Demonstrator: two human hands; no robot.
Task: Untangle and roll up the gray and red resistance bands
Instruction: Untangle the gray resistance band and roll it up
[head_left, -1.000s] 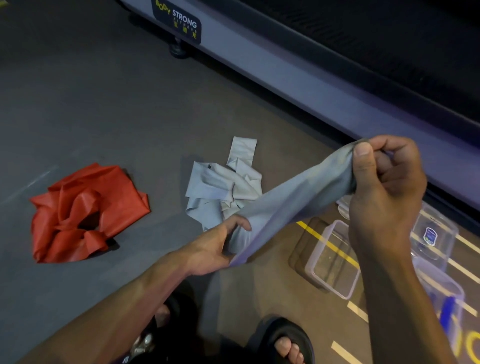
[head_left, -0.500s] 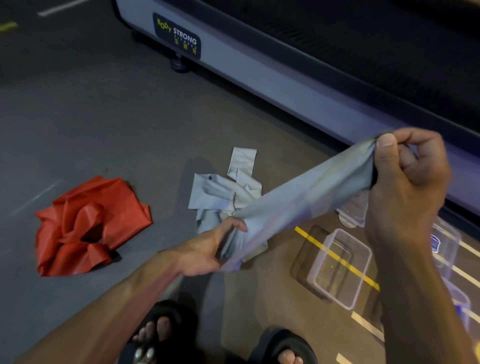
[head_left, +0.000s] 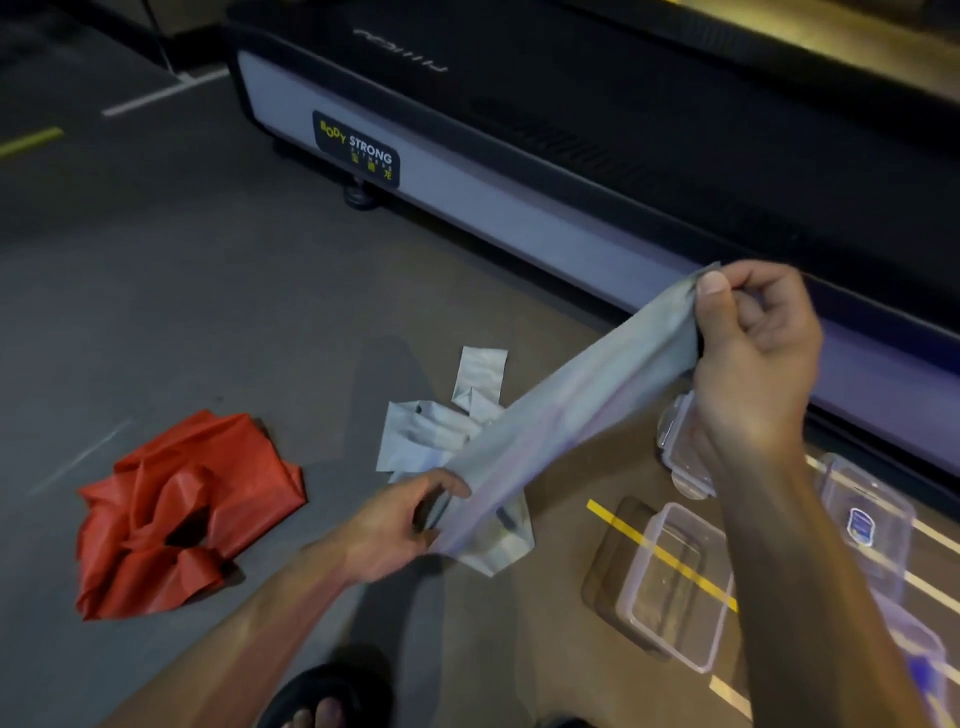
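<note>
On the floor beside a treadmill base (head_left: 519, 218): two resistance bands, neither rolled.

Gray band (head_left: 566, 410): one end pinched in the right hand (head_left: 753, 353), a stretch pulled taut down to the left hand (head_left: 400, 525), whose fingers curl round it; the remainder lies crumpled on the floor behind. Untangling appears under way, rolling not begun.

Red band (head_left: 182, 514): crumpled heap, well to the left, untouched.

Also present: clear plastic containers (head_left: 670, 587) and lids at right.
</note>
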